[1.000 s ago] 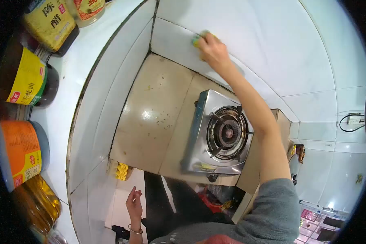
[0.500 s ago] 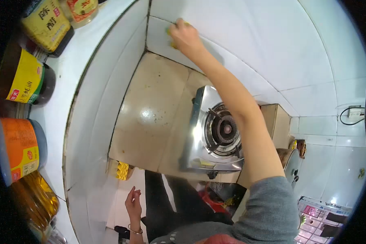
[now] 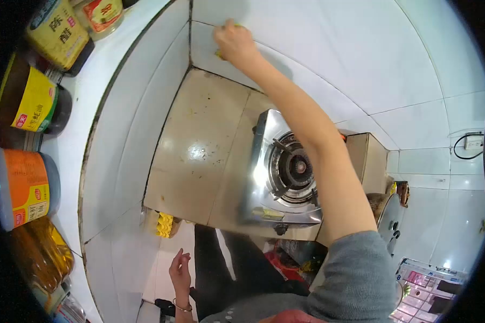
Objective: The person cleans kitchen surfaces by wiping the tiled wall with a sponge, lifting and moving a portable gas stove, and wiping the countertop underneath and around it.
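Observation:
My right hand (image 3: 236, 43) presses a yellow-green cleaning cloth (image 3: 219, 54) against the white tiled wall (image 3: 328, 48), near the back corner. Most of the cloth is hidden under my fingers. The arm reaches over a steel gas stove (image 3: 258, 183), whose round burner (image 3: 297, 167) shows beside my forearm. My left hand (image 3: 180, 269) hangs low beside my dark trousers, below the counter edge, with fingers loosely apart and nothing in them.
Specks and wet shine mark the beige tiled counter (image 3: 188, 134). A ledge at left carries a vinegar bottle (image 3: 62, 35), a sauce bottle (image 3: 40, 102), an orange-labelled tub (image 3: 29, 185) and an oil bottle (image 3: 43, 250). A lidded pot (image 3: 388, 218) stands right of the stove.
My right hand has slid a little to the left along the wall with the cloth. The left hand stays low and open, and the whole view has shifted slightly.

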`<act>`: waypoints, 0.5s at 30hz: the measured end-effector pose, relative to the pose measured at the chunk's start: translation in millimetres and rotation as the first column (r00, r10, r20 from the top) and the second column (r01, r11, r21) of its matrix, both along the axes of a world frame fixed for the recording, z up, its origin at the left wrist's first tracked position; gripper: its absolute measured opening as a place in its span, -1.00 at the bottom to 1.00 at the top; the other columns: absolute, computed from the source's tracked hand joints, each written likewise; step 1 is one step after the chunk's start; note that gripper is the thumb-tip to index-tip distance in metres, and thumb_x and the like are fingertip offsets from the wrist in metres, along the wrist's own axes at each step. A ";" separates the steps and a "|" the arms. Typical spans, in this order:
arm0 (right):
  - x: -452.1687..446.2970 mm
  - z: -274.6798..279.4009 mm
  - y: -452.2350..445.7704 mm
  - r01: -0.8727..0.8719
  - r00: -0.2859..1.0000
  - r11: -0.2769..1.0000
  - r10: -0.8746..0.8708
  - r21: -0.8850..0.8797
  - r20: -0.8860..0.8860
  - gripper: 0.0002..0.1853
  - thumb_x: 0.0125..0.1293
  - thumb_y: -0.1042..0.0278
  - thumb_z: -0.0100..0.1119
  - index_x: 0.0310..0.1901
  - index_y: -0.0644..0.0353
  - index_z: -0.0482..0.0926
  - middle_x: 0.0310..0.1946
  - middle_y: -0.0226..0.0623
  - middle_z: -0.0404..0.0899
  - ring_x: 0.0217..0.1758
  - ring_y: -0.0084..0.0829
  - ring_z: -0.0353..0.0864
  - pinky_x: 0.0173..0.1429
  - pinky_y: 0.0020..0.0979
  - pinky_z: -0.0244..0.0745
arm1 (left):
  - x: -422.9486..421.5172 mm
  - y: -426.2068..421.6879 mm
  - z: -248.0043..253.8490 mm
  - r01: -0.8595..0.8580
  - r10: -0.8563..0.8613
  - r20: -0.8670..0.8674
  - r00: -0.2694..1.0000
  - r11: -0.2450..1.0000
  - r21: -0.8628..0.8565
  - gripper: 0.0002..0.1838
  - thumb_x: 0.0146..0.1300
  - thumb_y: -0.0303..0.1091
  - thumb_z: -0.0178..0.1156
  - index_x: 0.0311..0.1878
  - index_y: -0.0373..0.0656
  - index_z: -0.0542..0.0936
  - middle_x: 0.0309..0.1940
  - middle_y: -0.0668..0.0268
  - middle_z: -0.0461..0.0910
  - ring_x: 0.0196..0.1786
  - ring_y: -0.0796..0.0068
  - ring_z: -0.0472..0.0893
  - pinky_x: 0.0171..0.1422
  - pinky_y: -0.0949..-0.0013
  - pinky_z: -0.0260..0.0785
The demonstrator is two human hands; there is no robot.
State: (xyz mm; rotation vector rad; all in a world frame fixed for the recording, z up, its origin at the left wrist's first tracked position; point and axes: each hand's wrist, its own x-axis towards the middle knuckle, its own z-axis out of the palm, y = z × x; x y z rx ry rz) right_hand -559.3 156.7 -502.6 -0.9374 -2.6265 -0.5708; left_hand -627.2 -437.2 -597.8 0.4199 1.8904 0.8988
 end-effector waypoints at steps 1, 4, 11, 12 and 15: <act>6.7 -0.9 1.6 0.006 1.000 1.000 -0.006 0.003 -0.003 -0.84 -0.05 0.52 0.19 -0.37 0.26 0.49 -0.27 -0.03 0.47 -0.32 -0.15 0.61 -0.32 -0.20 0.56 | 1.0 6.3 0.6 0.029 -0.029 -0.003 1.000 0.998 0.053 -0.66 0.40 -0.39 0.02 0.18 -0.32 0.47 -0.16 0.13 0.64 -0.09 0.41 0.62 0.04 0.40 0.46; 37.5 -1.8 -5.8 -0.006 0.998 1.000 0.007 0.020 -0.059 -0.81 -0.07 0.51 0.21 -0.34 0.25 0.50 -0.24 -0.06 0.47 -0.31 -0.15 0.61 -0.32 -0.24 0.57 | 0.1 8.1 -0.6 0.015 -0.015 0.008 1.000 0.998 0.056 -0.66 0.40 -0.40 0.02 0.18 -0.32 0.46 -0.15 0.12 0.64 -0.08 0.40 0.62 0.03 0.40 0.46; 92.7 -15.8 -7.6 -0.013 0.993 0.998 0.020 0.064 -0.120 -0.83 -0.09 0.57 0.14 -0.36 0.25 0.48 -0.28 -0.09 0.47 -0.26 -0.16 0.57 -0.35 -0.22 0.55 | 0.6 -6.5 -9.2 -0.066 0.066 0.036 0.997 0.998 -0.014 -0.66 0.40 -0.39 0.01 0.17 -0.33 0.47 -0.18 0.12 0.64 -0.08 0.41 0.61 0.05 0.39 0.46; 64.5 -18.3 4.7 -0.073 0.988 0.997 0.078 0.040 -0.137 -0.84 -0.09 0.57 0.13 -0.38 0.24 0.47 -0.30 -0.09 0.47 -0.24 -0.17 0.56 -0.35 -0.22 0.54 | 2.1 -3.3 -8.7 -0.051 0.051 0.028 0.998 0.999 -0.005 -0.66 0.40 -0.38 0.01 0.16 -0.34 0.47 -0.19 0.12 0.63 -0.09 0.41 0.61 0.06 0.38 0.46; -8.8 -27.9 15.7 -0.315 0.913 0.937 0.342 0.150 -0.223 -0.85 -0.08 0.48 0.18 -0.38 0.18 0.52 -0.38 -0.21 0.53 -0.23 -0.18 0.54 -0.17 -0.23 0.50 | 3.5 -3.0 -6.4 0.009 -0.009 0.020 1.000 1.000 0.024 -0.66 0.40 -0.38 0.02 0.16 -0.35 0.47 -0.20 0.12 0.63 -0.11 0.41 0.61 0.06 0.38 0.46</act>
